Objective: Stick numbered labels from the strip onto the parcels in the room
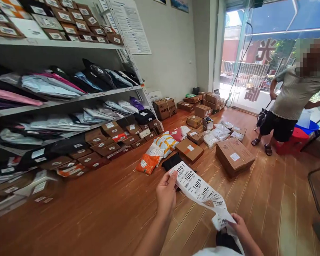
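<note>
A long strip of white printed labels point(196, 183), with numbers such as 1001, 1002 and 1003, stretches between my two hands. My left hand point(167, 190) pinches its upper end, thumb on top near 1001. Lower and to the right, my right hand point(238, 224) is closed on the strip, where it curls and folds over; a tail of it hangs below. Beyond the strip on the wooden floor lie a black bag point(172, 161), partly covered by the labels, an orange parcel bag point(148, 163) and a flat cardboard box point(189, 149).
Shelves point(69, 95) full of bagged parcels and boxes line the left. A large carton point(234, 156) and several white packages point(216, 135) sit on the floor ahead. At right a person point(293, 92) stands near a red stool point(292, 140) and a glass door point(242, 71).
</note>
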Available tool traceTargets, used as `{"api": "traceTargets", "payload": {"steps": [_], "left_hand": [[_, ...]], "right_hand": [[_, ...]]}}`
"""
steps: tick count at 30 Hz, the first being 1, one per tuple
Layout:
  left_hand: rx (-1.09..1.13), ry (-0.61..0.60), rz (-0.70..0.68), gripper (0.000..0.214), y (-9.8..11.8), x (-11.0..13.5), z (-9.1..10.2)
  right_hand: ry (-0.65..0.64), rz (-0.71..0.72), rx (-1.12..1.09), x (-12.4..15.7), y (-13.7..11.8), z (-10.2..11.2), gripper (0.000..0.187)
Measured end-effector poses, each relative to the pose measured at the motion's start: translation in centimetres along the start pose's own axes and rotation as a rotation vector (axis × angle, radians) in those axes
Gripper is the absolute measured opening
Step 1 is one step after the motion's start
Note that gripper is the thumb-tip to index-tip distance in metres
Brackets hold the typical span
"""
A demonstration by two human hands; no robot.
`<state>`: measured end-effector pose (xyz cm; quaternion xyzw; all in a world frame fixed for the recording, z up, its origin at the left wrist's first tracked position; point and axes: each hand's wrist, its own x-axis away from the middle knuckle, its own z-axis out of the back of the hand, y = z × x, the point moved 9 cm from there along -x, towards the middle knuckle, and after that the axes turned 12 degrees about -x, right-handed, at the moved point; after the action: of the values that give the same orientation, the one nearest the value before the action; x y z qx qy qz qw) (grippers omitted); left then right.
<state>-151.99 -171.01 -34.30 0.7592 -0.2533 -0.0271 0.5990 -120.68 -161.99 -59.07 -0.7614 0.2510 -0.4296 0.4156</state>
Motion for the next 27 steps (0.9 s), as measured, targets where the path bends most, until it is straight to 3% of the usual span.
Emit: {"api": "traceTargets", "payload": {"steps": [3, 6, 8, 12, 15, 17, 19, 22, 24, 27], "left_hand": [[0.034, 0.116, 0.023, 0.053, -0.9, -4.2, -3.2], [0.061, 0.221, 0.051, 0.044, -1.2, -8.6, -5.8], [0.085, 0.293, 0.044, 0.035, -1.1, -12.0, -6.6], [0.149, 0.493, 0.054, 0.019, -1.9, -19.7, -5.6], [0.115, 0.645, 0.063, 0.022, -2.8, -26.2, -4.7], [0.004, 0.669, 0.049, 0.03, -3.0, -30.8, -5.6], [-0.163, 0.55, 0.045, 0.042, -3.3, -35.2, -9.0], [-0.39, 0.174, 0.057, 0.051, -4.1, -40.3, -17.9], [-0.5, -0.074, 0.0, 0.047, -4.1, -42.2, -24.2], [-0.667, -0.277, -0.19, 0.042, -3.1, -44.8, -31.5]], "right_hand": [[-0.057, -0.027, 0.27, -7.6, -9.0, 1.9, 0.049], [-0.258, -0.019, 0.605, -15.6, -17.3, 0.3, 0.04], [-0.366, -0.047, 0.698, -21.3, -20.8, -1.4, 0.034], [-0.527, -0.094, 0.828, -31.2, -23.5, -5.8, 0.031], [-0.579, -0.094, 0.887, -36.5, -23.9, -9.7, 0.03], [-0.599, -0.032, 0.85, -39.2, -24.8, -13.0, 0.044], [-0.592, 0.071, 0.698, -41.5, -26.9, -16.8, 0.056], [-0.502, 0.195, 0.374, -45.0, -31.7, -21.4, 0.055], [-0.432, 0.256, 0.253, -47.6, -35.3, -23.5, 0.049], [-0.371, 0.282, 0.222, -52.4, -40.0, -25.1, 0.028]]}}
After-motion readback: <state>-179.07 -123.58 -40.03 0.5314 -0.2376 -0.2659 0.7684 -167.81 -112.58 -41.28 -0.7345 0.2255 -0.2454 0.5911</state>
